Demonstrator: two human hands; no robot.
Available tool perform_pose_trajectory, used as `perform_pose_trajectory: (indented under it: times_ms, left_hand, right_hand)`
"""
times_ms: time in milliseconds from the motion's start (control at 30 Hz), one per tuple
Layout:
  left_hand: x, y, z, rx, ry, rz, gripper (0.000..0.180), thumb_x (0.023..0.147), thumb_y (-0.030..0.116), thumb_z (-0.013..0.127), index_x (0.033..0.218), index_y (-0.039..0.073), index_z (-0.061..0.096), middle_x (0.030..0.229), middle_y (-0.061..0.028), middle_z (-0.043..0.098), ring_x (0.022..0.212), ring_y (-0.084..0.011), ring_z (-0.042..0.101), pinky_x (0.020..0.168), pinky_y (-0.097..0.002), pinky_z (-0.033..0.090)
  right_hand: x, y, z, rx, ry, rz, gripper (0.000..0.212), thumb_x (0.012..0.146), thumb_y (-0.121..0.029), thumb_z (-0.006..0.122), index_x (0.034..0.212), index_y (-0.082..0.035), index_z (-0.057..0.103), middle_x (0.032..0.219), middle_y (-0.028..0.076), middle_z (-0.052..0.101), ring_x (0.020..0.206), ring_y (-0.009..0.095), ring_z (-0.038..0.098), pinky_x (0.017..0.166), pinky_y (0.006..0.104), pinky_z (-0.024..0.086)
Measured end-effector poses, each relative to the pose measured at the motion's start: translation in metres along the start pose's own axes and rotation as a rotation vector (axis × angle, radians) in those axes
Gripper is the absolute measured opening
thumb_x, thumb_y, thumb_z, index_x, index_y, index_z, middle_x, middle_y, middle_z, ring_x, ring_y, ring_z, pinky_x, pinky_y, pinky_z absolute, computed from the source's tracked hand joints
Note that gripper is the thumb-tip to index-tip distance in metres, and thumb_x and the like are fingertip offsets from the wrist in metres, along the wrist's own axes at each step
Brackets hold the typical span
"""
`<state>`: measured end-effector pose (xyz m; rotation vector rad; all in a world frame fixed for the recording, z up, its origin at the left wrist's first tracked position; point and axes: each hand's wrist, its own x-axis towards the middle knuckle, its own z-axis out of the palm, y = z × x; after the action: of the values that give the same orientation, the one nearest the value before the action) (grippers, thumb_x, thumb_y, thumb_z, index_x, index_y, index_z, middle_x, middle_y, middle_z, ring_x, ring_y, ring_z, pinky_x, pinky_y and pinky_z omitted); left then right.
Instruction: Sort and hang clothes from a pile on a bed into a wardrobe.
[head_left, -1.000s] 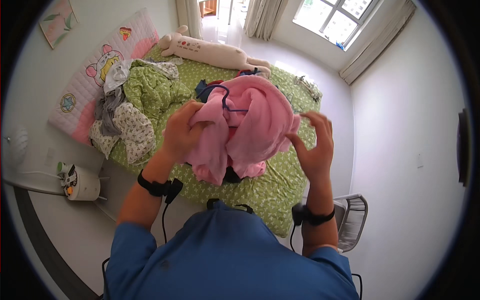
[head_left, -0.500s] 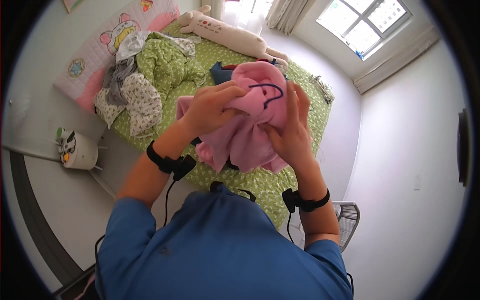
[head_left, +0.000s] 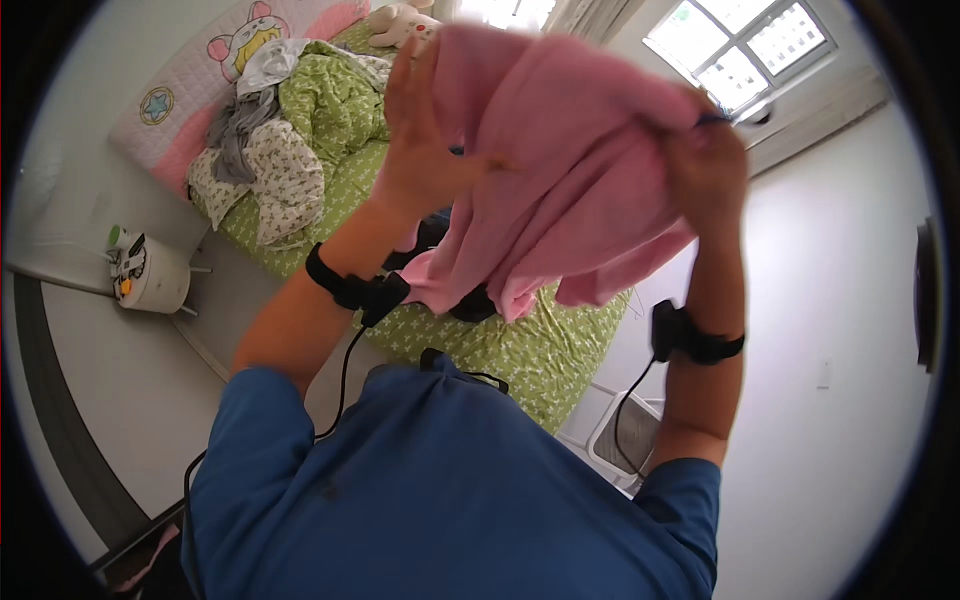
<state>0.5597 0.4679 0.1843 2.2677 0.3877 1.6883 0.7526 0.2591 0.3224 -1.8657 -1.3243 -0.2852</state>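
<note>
A pink hoodie (head_left: 570, 170) of soft fabric hangs over the bed, raised and spread out in folds, its upper edge smeared by motion. My right hand (head_left: 708, 165) is closed on its right side, where a bit of dark blue drawstring shows at the fingers. My left hand (head_left: 420, 150) is at the hoodie's left side, fingers stretched upward and thumb pointing out to the right across the fabric. Its fingers are apart and somewhat blurred. Dark clothing (head_left: 472, 304) shows on the bed underneath, mostly hidden by the pink fabric.
The bed has a green patterned sheet (head_left: 545, 365). A crumpled green quilt (head_left: 335, 105) and grey and white bedding lie at its left, before a pink padded headboard (head_left: 165, 125). A small white side table (head_left: 160, 280) stands left; a chair (head_left: 625, 440) stands right.
The hoodie has been lifted and spread out, toward the upper right. My right hand has moved right and up with it; my left hand has risen and its fingers have opened.
</note>
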Motion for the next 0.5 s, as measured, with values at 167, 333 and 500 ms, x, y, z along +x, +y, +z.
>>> perform_pose_trajectory:
  times_ms: [167, 333, 500]
  left_hand:
    - [0.011, -0.005, 0.010, -0.662, -0.144, -0.446, 0.145, 0.056, 0.031, 0.106, 0.168, 0.002, 0.019, 0.162, -0.0234, 0.038, 0.149, -0.0420, 0.044, 0.120, -0.0543, 0.042]
    - [0.008, 0.031, 0.032, -0.458, -0.304, -0.362, 0.128, 0.058, 0.013, 0.101, 0.163, 0.001, 0.030, 0.157, -0.0221, 0.047, 0.146, -0.0380, 0.050, 0.116, -0.0447, 0.047]
    - [-0.004, 0.093, 0.069, -0.721, -0.514, -0.334, 0.103, 0.064, 0.035, 0.094, 0.152, 0.000, 0.052, 0.156, -0.0266, 0.046, 0.148, -0.0443, 0.041, 0.125, -0.0457, 0.034]
  right_hand:
    - [0.079, -0.099, -0.084, -0.004, -0.024, -0.202, 0.027, 0.091, -0.012, 0.079, 0.115, -0.001, 0.077, 0.104, 0.010, 0.078, 0.094, 0.021, 0.073, 0.090, 0.0355, 0.060]
    - [0.102, -0.160, -0.105, -0.194, 0.008, -0.350, 0.027, 0.091, -0.007, 0.077, 0.117, 0.002, 0.076, 0.106, 0.011, 0.079, 0.095, 0.021, 0.073, 0.090, 0.0350, 0.060]
    - [0.101, -0.164, -0.089, -0.255, 0.019, -0.525, 0.027, 0.092, -0.006, 0.076, 0.118, 0.001, 0.076, 0.108, 0.012, 0.080, 0.098, 0.021, 0.073, 0.091, 0.0342, 0.058]
